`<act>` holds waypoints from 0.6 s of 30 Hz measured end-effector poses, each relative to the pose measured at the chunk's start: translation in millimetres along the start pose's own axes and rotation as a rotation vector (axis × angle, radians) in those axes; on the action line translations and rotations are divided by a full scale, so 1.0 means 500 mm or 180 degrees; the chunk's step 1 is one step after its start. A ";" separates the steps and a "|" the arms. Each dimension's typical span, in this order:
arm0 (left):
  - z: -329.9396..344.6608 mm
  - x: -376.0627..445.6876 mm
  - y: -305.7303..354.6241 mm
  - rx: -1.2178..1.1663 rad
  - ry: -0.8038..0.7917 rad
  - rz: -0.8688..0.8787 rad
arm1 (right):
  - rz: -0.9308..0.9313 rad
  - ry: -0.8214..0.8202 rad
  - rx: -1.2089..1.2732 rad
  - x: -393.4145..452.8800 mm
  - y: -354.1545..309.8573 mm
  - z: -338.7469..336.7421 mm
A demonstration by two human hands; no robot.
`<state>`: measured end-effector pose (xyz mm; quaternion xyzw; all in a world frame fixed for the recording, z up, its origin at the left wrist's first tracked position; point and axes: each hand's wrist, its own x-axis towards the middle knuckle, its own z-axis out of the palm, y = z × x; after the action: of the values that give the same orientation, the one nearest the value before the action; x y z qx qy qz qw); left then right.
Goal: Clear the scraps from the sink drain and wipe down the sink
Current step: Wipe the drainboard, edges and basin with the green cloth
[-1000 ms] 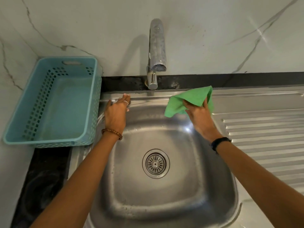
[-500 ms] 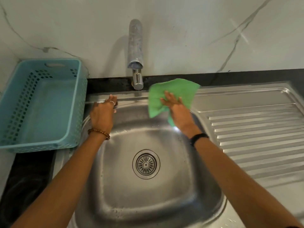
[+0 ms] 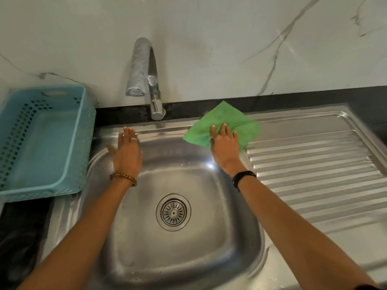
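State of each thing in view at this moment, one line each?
Left hand: open, flat on the sink rim.
Right hand: open, pressing the cloth.
Green cloth: spread on the sink's back rim.
Tap: no water running.
Drain strainer: seated, no scraps visible.
Blue basket: empty.

Single head view, close above sink (image 3: 247, 258), facing down toward wall.

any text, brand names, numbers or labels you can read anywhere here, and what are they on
None: no readable word, number, brand or sign shows in this view.
Faucet: bare metal, no marking visible.
Blue basket: plain, no label.
Green cloth under the right hand: no tag or print visible.
Drain strainer and drainboard: no stamp that can be made out.
Black wristband: nothing legible on it.
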<state>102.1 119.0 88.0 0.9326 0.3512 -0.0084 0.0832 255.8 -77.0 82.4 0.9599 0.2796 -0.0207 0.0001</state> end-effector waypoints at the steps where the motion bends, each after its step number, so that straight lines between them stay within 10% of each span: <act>1: 0.007 -0.016 0.018 -0.0159 -0.0021 -0.0026 | -0.0080 0.0059 -0.0048 -0.005 0.008 -0.001; 9: 0.049 -0.081 0.281 -0.1416 -0.0089 0.0731 | 0.0697 -0.0022 0.0024 -0.017 0.193 -0.049; 14: 0.055 -0.077 0.372 -0.1436 -0.0165 0.0666 | -0.0123 0.0199 0.0193 -0.012 0.303 -0.062; 18: 0.068 -0.060 0.393 -0.0953 -0.0356 0.0619 | -0.0625 -0.0661 0.0610 -0.021 0.301 -0.015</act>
<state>210.0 -51.3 86.1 0.9374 0.2516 0.0002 0.2409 328.2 -209.3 88.8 0.9163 0.3672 -0.1463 -0.0646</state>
